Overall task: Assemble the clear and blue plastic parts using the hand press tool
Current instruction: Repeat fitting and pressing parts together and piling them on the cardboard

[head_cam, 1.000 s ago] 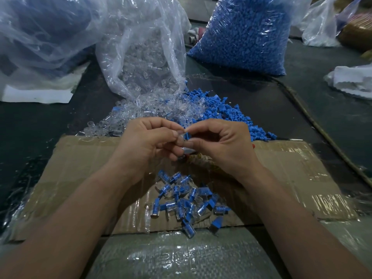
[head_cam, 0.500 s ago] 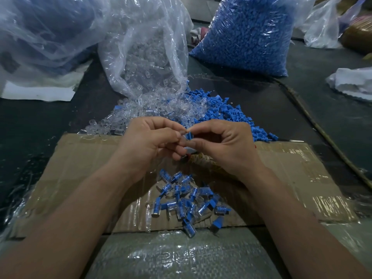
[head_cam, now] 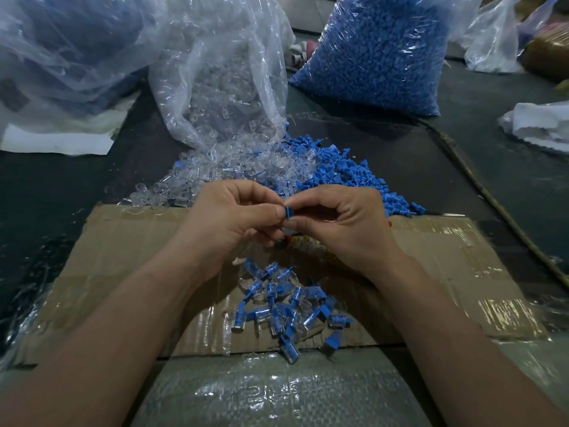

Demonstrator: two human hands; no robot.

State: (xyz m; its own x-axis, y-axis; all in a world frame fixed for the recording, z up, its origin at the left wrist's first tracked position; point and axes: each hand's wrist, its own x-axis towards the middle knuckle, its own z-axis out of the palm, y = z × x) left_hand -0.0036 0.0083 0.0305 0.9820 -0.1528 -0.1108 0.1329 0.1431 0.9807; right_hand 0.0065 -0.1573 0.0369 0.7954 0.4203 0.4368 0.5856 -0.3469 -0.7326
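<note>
At the near edge, a woven plastic sheet (head_cam: 277, 392) lies under your forearms, with a taped cardboard sheet (head_cam: 446, 257) overlapping its far side. On the cardboard, between your wrists, sits the pile of assembled pieces (head_cam: 286, 309), clear bodies with blue inserts, lying just as it did half a second ago.

Above that pile, your left hand (head_cam: 228, 223) and right hand (head_cam: 348, 223) meet fingertip to fingertip. Both are curled, and thumb and forefinger of each pinch the same small blue part (head_cam: 288, 211) from opposite sides. A pale, clear-looking bit (head_cam: 289, 232) shows just under your right thumb; you cannot tell from here how far the two are joined. Compared with the earlier frames, the pinch sits in nearly the same spot and the fingers have barely shifted.

Just beyond your knuckles, on the dark table (head_cam: 46, 186), the loose clear parts (head_cam: 215, 177) spread to the left and the loose blue parts (head_cam: 354, 177) to the right, the heaps touching in the middle. Neither heap has changed. Farther back, the open bag of clear parts (head_cam: 221, 87) spills into its heap, a full bag of blue parts (head_cam: 378, 50) stands to the far right of it, and a large crumpled bag (head_cam: 61, 50) fills the far left. A white cloth (head_cam: 538, 124) lies at the right edge.
</note>
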